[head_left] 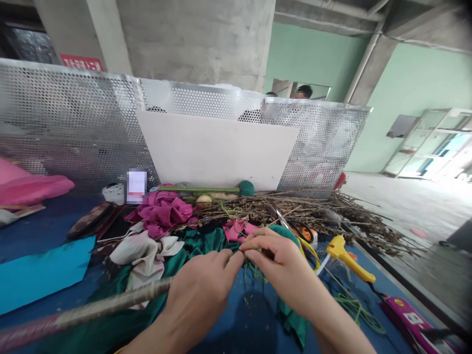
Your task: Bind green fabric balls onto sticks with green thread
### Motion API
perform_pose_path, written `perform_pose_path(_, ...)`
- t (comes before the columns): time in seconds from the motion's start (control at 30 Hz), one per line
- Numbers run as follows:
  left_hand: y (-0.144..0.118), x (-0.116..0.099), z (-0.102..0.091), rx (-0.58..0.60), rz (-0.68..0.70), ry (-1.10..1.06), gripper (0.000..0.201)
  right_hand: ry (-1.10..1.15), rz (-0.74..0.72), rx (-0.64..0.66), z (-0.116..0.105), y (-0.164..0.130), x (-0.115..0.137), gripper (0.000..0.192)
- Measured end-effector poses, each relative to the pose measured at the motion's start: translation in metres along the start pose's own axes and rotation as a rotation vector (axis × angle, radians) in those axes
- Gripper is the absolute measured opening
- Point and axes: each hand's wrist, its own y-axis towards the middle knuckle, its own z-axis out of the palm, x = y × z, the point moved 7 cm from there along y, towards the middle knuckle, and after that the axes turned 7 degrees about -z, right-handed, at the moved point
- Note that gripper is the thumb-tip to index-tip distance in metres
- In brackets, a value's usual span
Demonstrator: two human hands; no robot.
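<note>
My left hand (201, 290) is closed round a long stick (110, 306) wrapped in beige and, at its lower left end, pinkish material. The stick slants from the lower left corner up into the palm. My right hand (282, 263) is closed in a pinch, its fingertips meeting those of the left; whatever sits between them is hidden. Just beyond the fingertips lies pink cloth (236, 228). Thin green string (254, 271) shows below them, and dark green cloth (206, 241) spreads behind and under the hands.
Dry twigs (254, 209) heap along the back, with scissors (282, 216) on them. On the right are a yellow glue gun (350, 258) and a magenta device (409, 322). Magenta cloth (165, 211) and a blue sheet (47, 270) lie left. A perforated metal screen (73, 118) stands behind.
</note>
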Motion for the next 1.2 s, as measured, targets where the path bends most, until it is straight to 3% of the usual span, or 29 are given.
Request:
perform_pose_path(0.2,0.0,0.031,-0.011,0.017,-0.173,-0.158,0.031,-0.035,0.007,0.079,-0.052,-0.011,-0.007,0.016)
perform_pose_path(0.37,-0.001,0.044,-0.013,0.067,-0.264,-0.184,0.034,-0.047,-0.008,0.335,-0.066,-0.02,-0.02,0.016)
perform_pose_path(0.43,0.0,0.05,-0.014,0.085,-0.303,-0.21,0.033,0.049,-0.022,0.215,-0.075,-0.017,-0.023,0.022)
perform_pose_path(0.57,0.001,0.056,-0.015,0.189,-0.375,-0.404,0.033,0.318,0.089,-0.405,-0.1,-0.01,-0.054,0.025)
perform_pose_path(0.63,0.0,0.057,-0.016,0.272,-0.438,-0.576,0.028,0.334,0.184,-0.493,-0.091,-0.005,-0.075,0.029)
perform_pose_path(0.73,-0.001,0.054,-0.019,0.315,-0.514,-0.887,0.022,0.184,0.211,-0.391,-0.07,0.011,-0.094,0.03)
perform_pose_path(0.83,-0.002,0.052,-0.021,0.282,-0.563,-1.195,0.022,0.099,0.15,-0.325,-0.051,0.021,-0.094,0.026)
perform_pose_path(1.0,-0.004,0.051,-0.017,0.234,-0.617,-1.465,0.022,0.139,0.065,-0.191,0.0,0.017,-0.055,0.03)
perform_pose_path(1.1,-0.003,0.056,-0.019,0.167,-0.619,-1.489,0.021,0.34,-0.031,0.006,0.037,0.007,-0.024,0.033)
perform_pose_path(1.2,-0.003,0.065,-0.022,0.078,-0.659,-1.469,0.023,0.208,-0.092,0.068,0.046,-0.004,-0.009,0.027)
